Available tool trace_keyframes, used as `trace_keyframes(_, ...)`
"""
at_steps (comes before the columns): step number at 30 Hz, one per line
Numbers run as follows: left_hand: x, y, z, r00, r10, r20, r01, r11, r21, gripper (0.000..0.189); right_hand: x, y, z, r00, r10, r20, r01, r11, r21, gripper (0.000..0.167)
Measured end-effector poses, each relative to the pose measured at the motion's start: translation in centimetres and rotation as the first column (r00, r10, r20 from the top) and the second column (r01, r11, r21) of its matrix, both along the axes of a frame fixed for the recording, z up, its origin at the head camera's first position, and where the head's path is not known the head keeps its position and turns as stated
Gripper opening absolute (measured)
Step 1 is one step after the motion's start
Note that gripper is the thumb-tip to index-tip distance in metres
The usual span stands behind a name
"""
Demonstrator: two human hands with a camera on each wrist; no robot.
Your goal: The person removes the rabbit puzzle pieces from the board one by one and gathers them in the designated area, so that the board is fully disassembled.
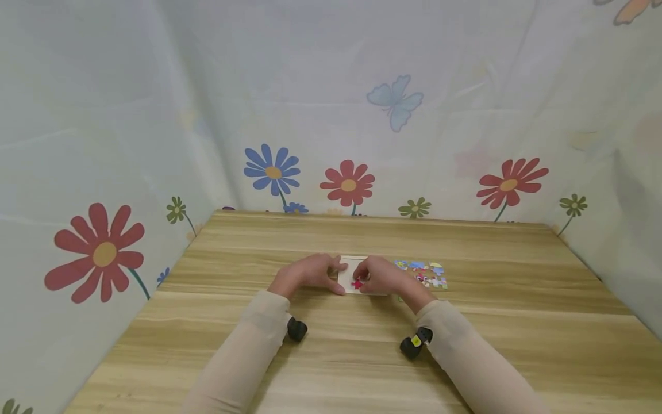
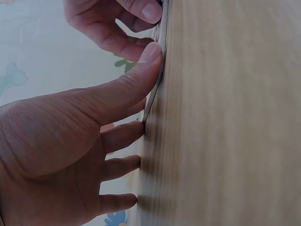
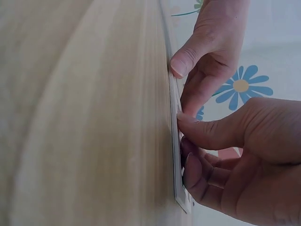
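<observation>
A pale, flat puzzle board point(image 1: 347, 275) lies on the wooden table between both hands. My left hand point(image 1: 312, 271) rests at its left end, the thumb on the near corner and the index finger farther back. In the left wrist view, the other left fingers point(image 2: 120, 168) reach down to the tabletop, fairly straight. Over the board, my right hand point(image 1: 380, 276) pinches a small red puzzle piece point(image 1: 357, 284) between thumb and curled fingers. The right wrist view shows that thumb point(image 3: 200, 129) low at the board's rim point(image 3: 176, 174), with the piece mostly hidden.
Right of the board, partly behind the right hand, lie several colourful joined and loose puzzle pieces point(image 1: 424, 273). The wooden table point(image 1: 331, 356) extends around them. A white curtain point(image 1: 320, 103) with flowers and butterflies hangs along its back and sides.
</observation>
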State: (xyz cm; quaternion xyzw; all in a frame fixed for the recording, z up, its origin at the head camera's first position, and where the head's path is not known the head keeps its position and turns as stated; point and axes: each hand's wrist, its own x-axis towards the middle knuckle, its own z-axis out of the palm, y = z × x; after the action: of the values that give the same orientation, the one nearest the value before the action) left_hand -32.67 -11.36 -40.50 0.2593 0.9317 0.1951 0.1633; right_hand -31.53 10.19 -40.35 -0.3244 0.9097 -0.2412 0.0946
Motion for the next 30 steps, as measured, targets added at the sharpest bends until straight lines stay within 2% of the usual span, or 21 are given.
trace_keyframes(8,-0.04,-0.12,0.12,1.000,0.008,-0.005,-0.008,1.000,0.011,0.075,0.14,-0.32,0.27,0.997,-0.071,0.029,0.072,0.997,-0.008,0.026)
trace_keyframes(15,-0.04,-0.23,-0.41,1.000,-0.002,-0.003,0.002,1.000,0.007,0.076,0.42,-0.50,-0.09,0.994,-0.090,0.063,0.090,0.996,0.006,0.023)
trace_keyframes(30,0.21,-0.07,-0.11,0.999,-0.030,-0.026,0.030,0.999,0.018,0.074,0.61,-0.39,0.19,0.993,-0.106,0.061,0.107,0.994,-0.019,0.023)
